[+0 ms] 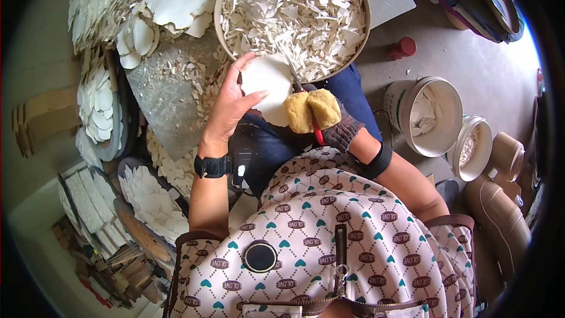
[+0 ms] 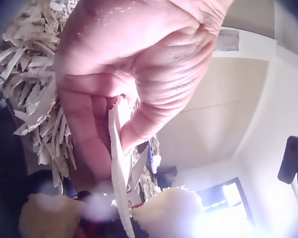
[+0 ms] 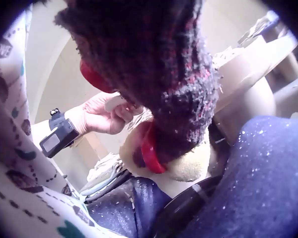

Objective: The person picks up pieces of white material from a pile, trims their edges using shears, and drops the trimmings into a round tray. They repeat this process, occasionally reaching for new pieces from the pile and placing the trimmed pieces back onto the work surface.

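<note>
The bare left hand (image 1: 231, 105) pinches a thin white round sheet (image 1: 269, 85) between thumb and fingers; the left wrist view shows the sheet (image 2: 118, 168) edge-on. In a dark knitted glove, the right hand (image 1: 342, 126) grips red-handled scissors (image 1: 318, 133) whose blades stand at the sheet's right edge. Yellow spongy padding (image 1: 312, 111) covers part of the handles and fingers. In the right wrist view the gloved hand (image 3: 164, 84) is curled round the red handle (image 3: 150, 148). Just beyond the sheet is a round tub (image 1: 366, 23) heaped with white strips.
Stacks of white sheets (image 1: 97, 103) stand at the left, beside a grey board (image 1: 156, 106) strewn with scraps. A red cylinder (image 1: 403, 48) stands on the floor at right, above two white buckets (image 1: 400, 106) holding white pieces. Blue-clad legs (image 1: 360, 91) lie under the hands.
</note>
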`<state>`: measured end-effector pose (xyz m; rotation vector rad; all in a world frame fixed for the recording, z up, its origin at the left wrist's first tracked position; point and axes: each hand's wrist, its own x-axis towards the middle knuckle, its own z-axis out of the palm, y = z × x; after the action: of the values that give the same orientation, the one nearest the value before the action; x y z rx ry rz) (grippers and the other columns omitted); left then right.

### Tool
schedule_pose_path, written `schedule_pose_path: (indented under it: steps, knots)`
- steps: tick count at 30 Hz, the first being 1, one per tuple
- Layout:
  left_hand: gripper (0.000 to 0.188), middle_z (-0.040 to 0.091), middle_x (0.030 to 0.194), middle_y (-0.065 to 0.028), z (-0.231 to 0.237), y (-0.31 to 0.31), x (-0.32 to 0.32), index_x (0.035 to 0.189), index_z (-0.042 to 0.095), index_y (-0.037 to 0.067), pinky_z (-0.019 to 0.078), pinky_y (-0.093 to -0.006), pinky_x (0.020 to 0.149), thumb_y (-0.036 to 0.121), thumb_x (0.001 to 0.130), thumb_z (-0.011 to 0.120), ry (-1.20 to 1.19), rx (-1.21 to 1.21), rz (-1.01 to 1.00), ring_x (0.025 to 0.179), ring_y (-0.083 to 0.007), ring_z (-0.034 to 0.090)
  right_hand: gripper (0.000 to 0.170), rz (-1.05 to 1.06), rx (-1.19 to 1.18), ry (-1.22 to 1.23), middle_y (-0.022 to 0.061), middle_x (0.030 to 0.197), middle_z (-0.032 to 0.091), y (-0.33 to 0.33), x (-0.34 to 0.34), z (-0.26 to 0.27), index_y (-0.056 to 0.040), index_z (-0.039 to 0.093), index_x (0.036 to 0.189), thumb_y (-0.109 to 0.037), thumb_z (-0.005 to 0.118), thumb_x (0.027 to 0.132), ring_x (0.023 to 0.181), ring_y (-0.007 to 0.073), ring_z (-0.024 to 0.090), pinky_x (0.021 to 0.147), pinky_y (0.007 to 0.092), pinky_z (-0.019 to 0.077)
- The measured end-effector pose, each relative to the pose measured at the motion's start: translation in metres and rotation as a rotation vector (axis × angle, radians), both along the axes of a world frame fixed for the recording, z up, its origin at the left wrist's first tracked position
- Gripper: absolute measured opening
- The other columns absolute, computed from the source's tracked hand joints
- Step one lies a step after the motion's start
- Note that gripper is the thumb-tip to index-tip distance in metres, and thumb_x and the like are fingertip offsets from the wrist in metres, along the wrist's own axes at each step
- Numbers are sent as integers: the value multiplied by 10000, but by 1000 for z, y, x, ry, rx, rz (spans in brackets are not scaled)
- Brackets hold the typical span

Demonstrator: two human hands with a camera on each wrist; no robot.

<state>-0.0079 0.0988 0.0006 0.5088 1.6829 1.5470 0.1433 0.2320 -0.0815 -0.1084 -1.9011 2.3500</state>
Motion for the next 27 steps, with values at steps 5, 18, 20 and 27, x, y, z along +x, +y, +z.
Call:
schedule_pose_path:
  steps: [5, 18, 20, 27]
  knots:
    - [583, 564, 1078, -184, -9, -5, 12, 1289, 322, -5, 496, -282, 808, -38, 773, 592, -75, -3, 432, 911, -193, 594, 205, 1, 228, 105, 101, 920, 614, 7, -1, -4, -73, 569, 955, -172, 585, 776, 847, 279, 585, 741, 344, 482]
    - [446, 563, 1063, -136, 0, -29, 1, 1251, 390, -9, 552, -294, 640, 16, 829, 531, -98, -1, 326, 881, -182, 603, 282, 264, -212, -160, 66, 1050, 579, 1, -5, 13, -22, 508, 1091, -109, 607, 842, 963, 136, 568, 874, 267, 461]
    - [449, 565, 1057, -130, 2, -38, -4, 1248, 395, -7, 551, -292, 642, 16, 822, 536, -110, -20, 316, 880, -177, 602, 291, 287, -191, -67, 64, 1056, 574, -6, -6, 4, -25, 508, 1089, -108, 617, 833, 970, 140, 564, 878, 269, 460]
    - [418, 561, 1056, -99, 7, -76, -10, 1193, 485, 3, 447, -229, 816, -10, 782, 562, -119, -78, 263, 913, -112, 553, 286, 368, -436, -151, 76, 1007, 597, -24, -15, 1, -43, 548, 1032, -139, 653, 784, 928, 171, 584, 847, 293, 471]
